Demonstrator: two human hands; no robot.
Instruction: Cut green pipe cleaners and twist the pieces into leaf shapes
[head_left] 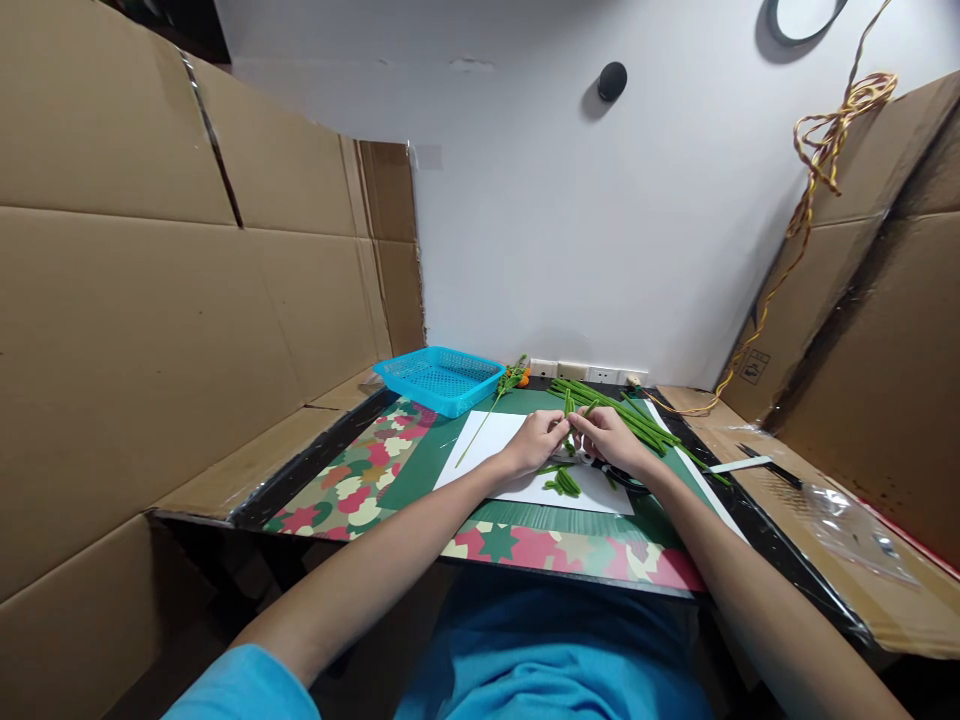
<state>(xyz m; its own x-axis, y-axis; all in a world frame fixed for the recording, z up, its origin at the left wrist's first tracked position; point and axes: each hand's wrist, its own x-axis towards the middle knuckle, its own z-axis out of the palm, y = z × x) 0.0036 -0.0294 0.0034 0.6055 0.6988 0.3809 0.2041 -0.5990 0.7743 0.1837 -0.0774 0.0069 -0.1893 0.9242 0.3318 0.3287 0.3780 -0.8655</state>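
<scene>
Above a white sheet of paper (pixel 476 438), my left hand (pixel 536 441) and my right hand (pixel 611 438) meet fingertip to fingertip. Both are closed in a pinch on a bent green pipe cleaner (pixel 568 402), whose ends stick up between the fingers. Just below them, several short folded green pipe cleaner pieces (pixel 566 483) lie on the paper. Part of a black-handled tool, perhaps scissors (pixel 628 481), shows under my right wrist; the rest is hidden. Long green pipe cleaners (pixel 645 425) lie in a bundle behind my right hand.
A blue plastic basket (pixel 442 385) stands at the back left. Beside it lies a green stem (pixel 480 432) with orange bits at its top. To the right are a white strip (pixel 741 465), a black pen-like tool (pixel 772 468) and a clear plastic bag (pixel 855 525). Cardboard walls (pixel 300 270) flank the table.
</scene>
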